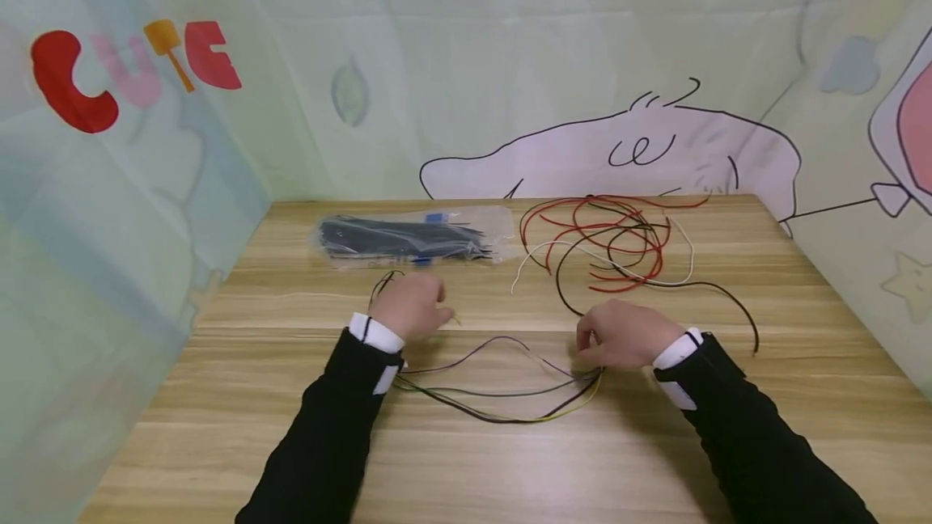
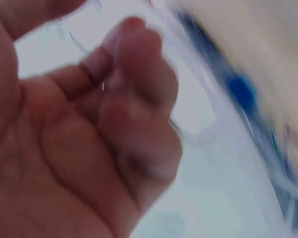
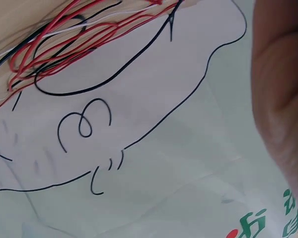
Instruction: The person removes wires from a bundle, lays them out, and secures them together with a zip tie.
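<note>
Fingers of the left hand, head view: loosely bent, with thumb and forefinger parted; I saw nothing held in them.
Fingers of the right hand, head view: curled downward; whether they held a wire I couldn't tell.
Wire bundle: on the table, closer to the person than either set of fingers, its long axis running left to right; its right end lay just below the right fingers, its left end by the left cuff, so the right fingers were nearer.
Strands: at least four in the bundle, one purple, one green, one black, one yellow.
Thin loop: one, dark, just behind the left hand.
Tangled pile: beyond the right hand; one white wire, with red and black ones too knotted to count; a black one ran as far as the right fingers.
Clear bag: one, past the left hand, full of dark strips, too many to count.
Left wrist view: blurred; bent fingers over a palm, no wire visible in it, the bag off to one side.
Right wrist view: only the hand's edge showed, fingertips hidden, the pile against the printed backdrop.
</note>
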`<state>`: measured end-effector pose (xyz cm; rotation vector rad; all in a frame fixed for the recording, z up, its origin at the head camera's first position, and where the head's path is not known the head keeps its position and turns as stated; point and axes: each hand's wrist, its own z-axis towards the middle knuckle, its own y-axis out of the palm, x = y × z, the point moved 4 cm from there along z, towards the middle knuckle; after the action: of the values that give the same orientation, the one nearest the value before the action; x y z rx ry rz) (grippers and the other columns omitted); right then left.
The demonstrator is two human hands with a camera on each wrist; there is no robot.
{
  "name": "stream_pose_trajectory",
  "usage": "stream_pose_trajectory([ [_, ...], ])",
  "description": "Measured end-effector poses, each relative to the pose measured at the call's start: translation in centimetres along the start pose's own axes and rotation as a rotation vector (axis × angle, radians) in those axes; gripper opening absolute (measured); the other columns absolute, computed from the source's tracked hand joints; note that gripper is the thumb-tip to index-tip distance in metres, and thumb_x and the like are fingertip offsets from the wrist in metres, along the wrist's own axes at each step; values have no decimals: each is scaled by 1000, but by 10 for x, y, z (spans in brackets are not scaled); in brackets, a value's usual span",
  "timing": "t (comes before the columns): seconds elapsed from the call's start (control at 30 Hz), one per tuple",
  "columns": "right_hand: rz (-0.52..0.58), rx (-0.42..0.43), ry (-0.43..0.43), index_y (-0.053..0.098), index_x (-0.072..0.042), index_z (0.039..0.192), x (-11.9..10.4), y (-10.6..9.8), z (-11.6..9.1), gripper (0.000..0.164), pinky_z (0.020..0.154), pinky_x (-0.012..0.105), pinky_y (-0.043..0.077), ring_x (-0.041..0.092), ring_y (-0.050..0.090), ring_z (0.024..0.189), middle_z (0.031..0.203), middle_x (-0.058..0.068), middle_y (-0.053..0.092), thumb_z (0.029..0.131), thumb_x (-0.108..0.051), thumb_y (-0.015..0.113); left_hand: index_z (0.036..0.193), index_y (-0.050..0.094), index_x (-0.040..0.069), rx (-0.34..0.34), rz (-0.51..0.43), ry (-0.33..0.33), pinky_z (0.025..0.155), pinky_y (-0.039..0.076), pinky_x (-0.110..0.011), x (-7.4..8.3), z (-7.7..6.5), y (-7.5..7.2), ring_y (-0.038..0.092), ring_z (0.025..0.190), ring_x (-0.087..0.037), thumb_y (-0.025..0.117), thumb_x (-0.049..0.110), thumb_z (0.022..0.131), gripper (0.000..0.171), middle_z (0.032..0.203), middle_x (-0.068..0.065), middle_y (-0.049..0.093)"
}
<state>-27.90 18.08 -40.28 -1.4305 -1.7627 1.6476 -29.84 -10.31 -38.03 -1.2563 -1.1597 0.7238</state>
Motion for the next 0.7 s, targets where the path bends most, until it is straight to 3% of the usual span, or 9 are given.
stream_pose_trajectory([
  [0.07, 6, -4, -15, 73, -21, 82, -5, 3, 2, 11, 55, 29, 38, 10, 47, 59, 67, -8, 54, 89, -26, 80, 104, 73, 3, -72, -9, 110, 80, 55, -40, 20, 2, 15, 68, 88, -24, 75, 25, 95, 24, 103, -11, 73],
  [0.2, 9, -31, -43, 73, -22, 82, -14, 10, 4, 13, 56, 28, 38, 9, 48, 60, 68, -9, 54, 89, -28, 82, 94, 71, 8, -169, 8, 240, 75, 52, -34, 41, 3, 39, 63, 78, -18, 75, 23, 95, 16, 87, -3, 69],
  [0.4, 1, -68, -55, 74, -21, 81, -22, 16, 7, 12, 61, 29, 42, 10, 51, 64, 73, -9, 59, 88, -23, 83, 84, 70, 13, -200, 32, 319, 72, 49, -29, 50, 1, 50, 56, 73, -13, 78, 13, 88, 10, 77, 5, 61],
  [0.57, -7, -78, -62, 73, -21, 79, -22, 18, 8, 13, 61, 29, 42, 9, 51, 64, 73, -9, 59, 89, -20, 82, 76, 67, 16, -264, 20, 384, 67, 45, -26, 58, -1, 51, 54, 68, -11, 78, 12, 88, 16, 70, 7, 58],
  [0.7, -15, -52, -81, 72, -21, 77, -21, 17, 7, 15, 59, 27, 42, 8, 50, 62, 72, -10, 59, 89, -20, 81, 69, 66, 17, -301, -6, 393, 60, 40, -23, 61, -4, 51, 49, 60, -8, 76, 18, 92, 25, 62, 9, 53],
])
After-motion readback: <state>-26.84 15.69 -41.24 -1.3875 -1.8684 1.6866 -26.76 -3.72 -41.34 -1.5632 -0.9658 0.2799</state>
